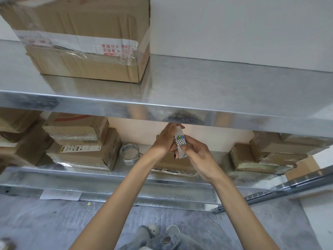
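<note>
Both my hands hold one small white packet with a blue and dotted label, in front of the lower metal shelf. My left hand grips its upper part, fingers curled round the top. My right hand pinches its lower part between thumb and fingers. Most of the packet is hidden behind my fingers. A flat cardboard box lies on the lower shelf just behind my hands.
A big taped cardboard box stands on the upper metal shelf. On the lower shelf are stacked boxes at left and right, and a roll of clear tape. My shoes stand on the grey floor.
</note>
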Demonstrator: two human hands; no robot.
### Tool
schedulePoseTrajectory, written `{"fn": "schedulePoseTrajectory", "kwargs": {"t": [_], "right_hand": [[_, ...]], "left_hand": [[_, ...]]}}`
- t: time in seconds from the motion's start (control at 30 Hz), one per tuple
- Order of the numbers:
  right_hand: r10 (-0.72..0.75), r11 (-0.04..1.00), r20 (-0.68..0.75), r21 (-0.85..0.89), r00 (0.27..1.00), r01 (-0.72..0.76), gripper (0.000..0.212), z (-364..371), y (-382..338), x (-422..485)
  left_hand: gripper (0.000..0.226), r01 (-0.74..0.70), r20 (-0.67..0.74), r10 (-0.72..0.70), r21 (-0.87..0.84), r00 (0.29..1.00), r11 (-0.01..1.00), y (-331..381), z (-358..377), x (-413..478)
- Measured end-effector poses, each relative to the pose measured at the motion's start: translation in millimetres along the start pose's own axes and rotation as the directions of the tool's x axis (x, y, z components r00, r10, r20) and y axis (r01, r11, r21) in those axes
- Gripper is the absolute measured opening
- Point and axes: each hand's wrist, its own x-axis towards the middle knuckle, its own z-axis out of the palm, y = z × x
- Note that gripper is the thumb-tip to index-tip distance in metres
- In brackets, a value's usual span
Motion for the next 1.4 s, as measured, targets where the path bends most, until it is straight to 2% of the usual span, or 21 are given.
{"fn": "schedulePoseTrajectory", "kwargs": {"t": [0.37,0.43,0.57,0.7,0.87,1.0,1.13,1.23,1.4], "right_hand": [[-0.036,0.998,-0.081,-0.045,0.996,0.032,0.022,7.4,-3.0,3.2],[-0.006,0.999,-0.061,-0.041,0.998,0.004,0.023,6.4,-4.3,3.3],[0.039,0.999,0.069,-0.014,0.997,-0.038,0.026,1.3,-11.3,2.3],[0.046,0.998,0.084,-0.046,0.995,-0.042,0.027,0.2,-9.3,4.6],[0.029,0.998,0.010,-0.062,1.000,-0.029,0.026,3.5,-4.4,6.3],[-0.001,0.998,-0.127,-0.067,0.992,-0.008,0.022,10.1,-6.2,7.6],[0.052,0.997,-0.262,-0.048,0.964,-0.067,0.024,14.6,-11.2,11.2],[0.048,0.990,-0.263,-0.117,0.964,-0.081,0.021,13.7,-7.2,14.9],[0.031,0.980,-0.247,-0.185,0.968,-0.079,0.030,11.3,-0.9,16.8]], "left_hand": [[0.036,-0.054,-0.050,0.056,0.044,0.997,0.998,-6.2,1.0,4.3],[0.034,-0.026,-0.042,0.027,0.017,0.999,1.000,-4.5,-1.1,4.4],[0.037,0.003,0.016,-0.003,-0.019,1.000,1.000,-3.2,-4.4,2.3],[0.039,-0.010,0.014,0.011,-0.024,1.000,1.000,-2.7,-3.7,1.8],[0.035,-0.038,-0.017,0.038,-0.034,0.999,0.999,-2.0,-1.4,1.3],[0.034,-0.082,-0.058,0.081,-0.014,0.995,0.997,-3.1,2.3,-0.3],[0.031,-0.098,-0.121,0.100,0.027,0.988,0.995,-6.9,5.5,-1.2],[0.029,-0.123,-0.127,0.126,0.029,0.984,0.992,-7.1,4.9,0.1],[0.027,-0.200,-0.122,0.204,0.050,0.971,0.979,-4.4,2.3,-3.2]]}}
